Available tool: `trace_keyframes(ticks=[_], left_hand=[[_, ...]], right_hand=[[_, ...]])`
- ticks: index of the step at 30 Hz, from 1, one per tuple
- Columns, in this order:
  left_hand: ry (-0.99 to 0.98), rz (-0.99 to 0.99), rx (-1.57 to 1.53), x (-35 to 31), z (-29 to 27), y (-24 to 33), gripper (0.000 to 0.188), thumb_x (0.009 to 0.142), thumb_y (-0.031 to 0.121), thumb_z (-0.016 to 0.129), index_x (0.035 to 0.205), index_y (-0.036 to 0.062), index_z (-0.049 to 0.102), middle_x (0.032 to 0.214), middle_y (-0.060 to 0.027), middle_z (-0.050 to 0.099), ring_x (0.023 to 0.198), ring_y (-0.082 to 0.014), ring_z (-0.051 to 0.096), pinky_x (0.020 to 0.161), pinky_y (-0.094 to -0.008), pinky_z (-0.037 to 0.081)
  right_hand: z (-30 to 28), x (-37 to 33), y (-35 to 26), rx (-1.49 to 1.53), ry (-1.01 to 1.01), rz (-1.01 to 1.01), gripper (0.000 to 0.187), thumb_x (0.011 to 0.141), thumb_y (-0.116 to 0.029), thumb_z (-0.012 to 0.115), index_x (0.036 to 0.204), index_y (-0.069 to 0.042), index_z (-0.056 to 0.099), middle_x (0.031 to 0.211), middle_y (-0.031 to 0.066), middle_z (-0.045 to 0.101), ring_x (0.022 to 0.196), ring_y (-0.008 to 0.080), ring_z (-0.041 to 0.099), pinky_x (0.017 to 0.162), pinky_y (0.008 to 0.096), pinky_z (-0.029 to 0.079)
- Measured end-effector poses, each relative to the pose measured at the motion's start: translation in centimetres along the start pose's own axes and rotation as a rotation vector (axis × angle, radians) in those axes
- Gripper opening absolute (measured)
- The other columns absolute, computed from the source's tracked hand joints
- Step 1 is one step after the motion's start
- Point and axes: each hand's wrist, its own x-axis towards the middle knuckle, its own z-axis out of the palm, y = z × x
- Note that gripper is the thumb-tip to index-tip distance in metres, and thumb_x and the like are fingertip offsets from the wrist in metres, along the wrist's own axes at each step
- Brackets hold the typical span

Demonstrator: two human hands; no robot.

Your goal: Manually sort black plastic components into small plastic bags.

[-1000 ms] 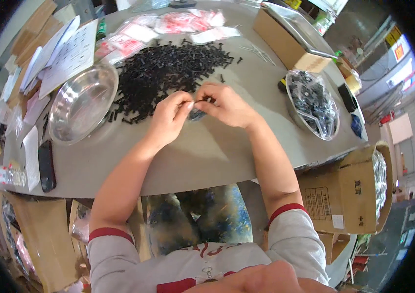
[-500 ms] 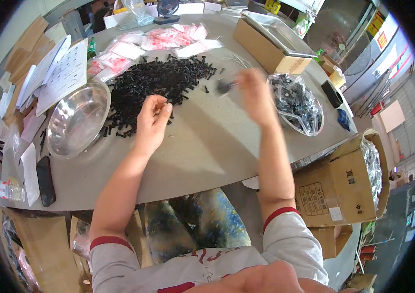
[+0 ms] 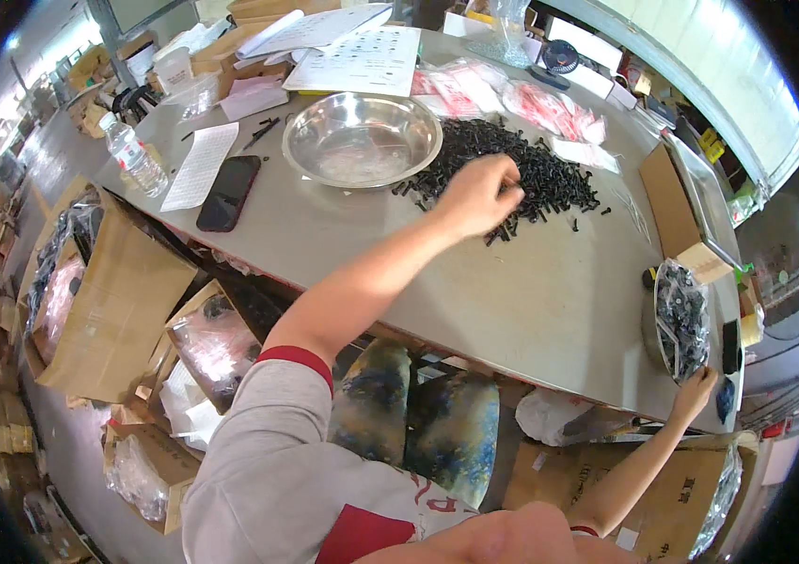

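My left hand [image 3: 484, 195] is over the near edge of a heap of black screws [image 3: 559, 188]. Its fingers are curled toward the thumb, and whatever they pinch is hidden. My right hand [image 3: 696, 393] is far to the right, at the near end of a metal bowl [image 3: 651, 329]. Its fingers are closed at the bowl's rim, and I cannot tell what lies between them. Clear plastic bags with dark parts [image 3: 683, 315] fill that bowl. A wide shiny steel bowl [image 3: 362, 141] stands left of the screws.
Red-and-white plastic bags [image 3: 550, 108] lie behind the screws. A cardboard box with a metal tray [image 3: 677, 197] stands at right. On the left are a phone [image 3: 229, 193], a paper sheet [image 3: 200, 167] and a water bottle [image 3: 134, 155]. Open cartons [image 3: 117, 291] stand below the table edge.
The view has swung left. My right hand, which was moving above the table with a small dark object, is now at the bagged-parts bowl. My left hand remains by the screws.
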Motion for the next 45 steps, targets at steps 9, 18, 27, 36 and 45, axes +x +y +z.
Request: trace_keyframes(ticks=[9, 18, 27, 36, 45], left_hand=[[-0.409, -0.381, 0.857, 1.7, -12.8, -10.5, 0.022, 0.081, 0.016, 0.057, 0.09, -0.0017, 0.067, 0.095, -0.0218, 0.066, 0.089, -0.0329, 0.065, 0.081, -0.0419, 0.051], [-0.399, -0.517, 0.715, 1.9, -15.0, -9.9, 0.031, 0.088, 0.031, 0.057, 0.083, 0.0022, 0.067, 0.082, -0.0201, 0.065, 0.08, -0.0342, 0.063, 0.072, -0.0428, 0.047], [-0.058, -0.366, -0.027, 1.9, -9.3, -2.9, 0.02, 0.076, 0.01, 0.073, 0.073, 0.0047, 0.055, 0.07, -0.0048, 0.063, 0.067, -0.0138, 0.061, 0.057, -0.0272, 0.046], [0.006, -0.294, -0.693, 0.0, 2.7, -1.1, 0.029, 0.079, 0.0, 0.068, 0.095, 0.0057, 0.045, 0.079, -0.0025, 0.057, 0.071, -0.0106, 0.058, 0.061, -0.0233, 0.047], [-0.042, -0.271, -0.228, -1.7, 3.0, 0.8, 0.013, 0.085, 0.01, 0.066, 0.091, -0.0015, 0.065, 0.075, 0.0004, 0.061, 0.067, -0.0032, 0.051, 0.059, -0.0187, 0.042]], right_hand=[[-0.3, -2.0, -7.1, 0.11, 0.338, -0.355, 0.024, 0.088, -0.014, 0.058, 0.105, 0.003, 0.054, 0.108, 0.0188, 0.054, 0.102, 0.0357, 0.052, 0.087, 0.043, 0.042], [3.1, -6.4, -18.7, 0.359, -0.018, -0.57, 0.012, 0.079, -0.003, 0.062, 0.089, 0.001, 0.056, 0.11, 0.0193, 0.053, 0.104, 0.0361, 0.051, 0.091, 0.0407, 0.04], [8.1, -8.3, -28.6, 0.893, -0.776, -0.468, 0.017, 0.083, -0.011, 0.063, 0.096, 0.0, 0.059, 0.108, 0.0118, 0.059, 0.099, 0.0215, 0.057, 0.083, 0.0323, 0.047], [16.0, -6.9, -31.3, 1.521, -1.156, 0.053, 0.013, 0.088, -0.011, 0.062, 0.098, -0.002, 0.062, 0.081, 0.0003, 0.062, 0.07, 0.0083, 0.053, 0.067, 0.0216, 0.043], [15.3, -6.4, -30.7, 1.117, -0.653, -0.22, 0.01, 0.083, -0.009, 0.066, 0.083, 0.001, 0.065, 0.078, 0.0035, 0.063, 0.065, 0.0089, 0.051, 0.06, 0.0265, 0.044]])
